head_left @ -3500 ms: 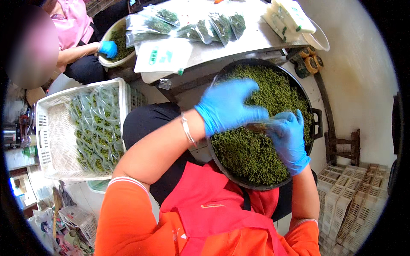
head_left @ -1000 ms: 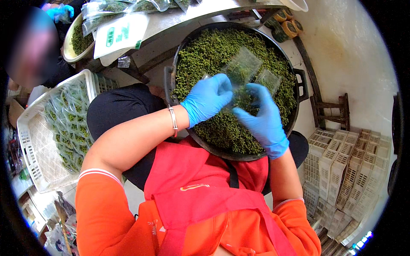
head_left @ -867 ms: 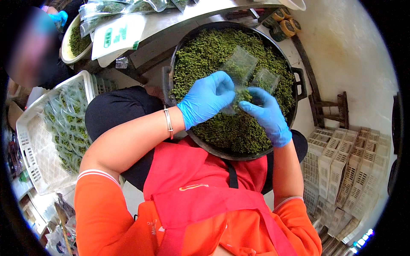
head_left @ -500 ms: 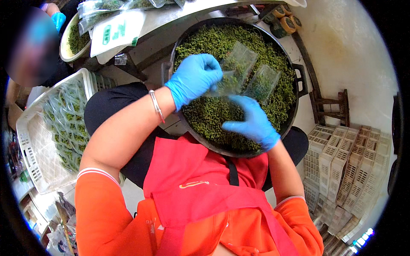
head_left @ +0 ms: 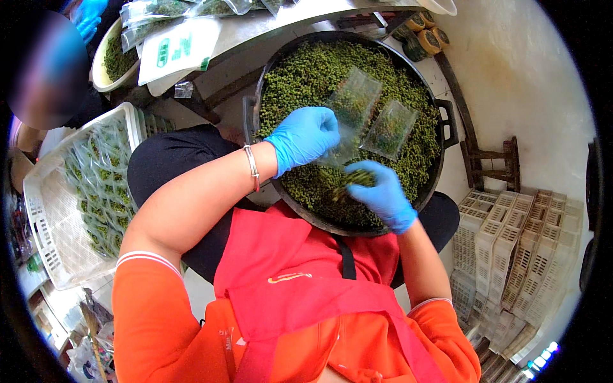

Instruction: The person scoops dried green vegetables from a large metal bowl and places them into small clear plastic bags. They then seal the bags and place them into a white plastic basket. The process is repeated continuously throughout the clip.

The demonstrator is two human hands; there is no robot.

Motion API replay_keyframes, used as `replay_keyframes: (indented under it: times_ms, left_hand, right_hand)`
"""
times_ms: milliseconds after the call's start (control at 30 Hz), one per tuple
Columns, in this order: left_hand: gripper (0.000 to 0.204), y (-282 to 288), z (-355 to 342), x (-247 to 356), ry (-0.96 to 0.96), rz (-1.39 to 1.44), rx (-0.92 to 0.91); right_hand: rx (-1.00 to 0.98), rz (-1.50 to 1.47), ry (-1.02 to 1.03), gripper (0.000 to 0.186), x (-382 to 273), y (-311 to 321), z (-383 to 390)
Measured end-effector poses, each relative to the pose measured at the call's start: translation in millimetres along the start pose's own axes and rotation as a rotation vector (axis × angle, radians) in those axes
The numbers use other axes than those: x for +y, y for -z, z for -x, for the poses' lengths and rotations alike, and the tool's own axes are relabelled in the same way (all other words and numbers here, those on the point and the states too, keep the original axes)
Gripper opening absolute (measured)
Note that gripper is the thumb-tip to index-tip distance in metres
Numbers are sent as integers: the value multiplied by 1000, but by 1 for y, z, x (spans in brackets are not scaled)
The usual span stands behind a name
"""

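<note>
A large black pan [head_left: 260, 96] full of green berry clusters [head_left: 298, 70] sits in front of my lap. My gloved left hand [head_left: 302, 136] is pinched on a clear plastic bag [head_left: 340, 148] over the pan's left side. Lower and to the right, my gloved right hand [head_left: 377, 191] grips a small bunch of the green clusters [head_left: 355, 180]. Two clear bags [head_left: 353, 94] with green content lie on the pile beyond my hands, the shorter one [head_left: 389, 129] to the right.
A white crate [head_left: 48, 204] of packed bags is at my left. A metal table [head_left: 249, 29] holds bags and printed sheets. A co-worker's gloved hand [head_left: 87, 19] is near a bowl [head_left: 99, 70] at upper left. Stacked crates [head_left: 504, 242] and a wooden stool [head_left: 491, 153] stand at my right.
Since half a second ago, my left hand has moved down and rightward with the bag. My right hand has closed round a bunch of clusters that was not in it then.
</note>
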State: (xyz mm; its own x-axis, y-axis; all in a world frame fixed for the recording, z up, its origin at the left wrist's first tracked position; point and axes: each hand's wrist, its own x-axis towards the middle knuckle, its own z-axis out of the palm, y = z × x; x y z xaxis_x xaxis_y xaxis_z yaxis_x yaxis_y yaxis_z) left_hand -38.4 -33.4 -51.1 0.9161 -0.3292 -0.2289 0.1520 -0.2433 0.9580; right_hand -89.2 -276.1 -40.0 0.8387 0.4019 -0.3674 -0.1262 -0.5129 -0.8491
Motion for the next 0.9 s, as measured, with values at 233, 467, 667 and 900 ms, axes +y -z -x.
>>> replay_keyframes:
  times_ms: [233,467,667,900]
  left_hand:
    - [12,-18,7,1,-85,-40,69]
    - [11,-26,12,7,-117,69,142]
    - [9,-23,16,6,-94,93,147]
    - [16,-32,34,28,-169,372,38]
  right_hand:
    - [152,226,278,34,-54,26,-15]
    - [386,620,342,38,-57,7,-18]
    - [401,348,387,72,-76,-4,-12]
    - [133,-253,-38,23,-39,17,-29]
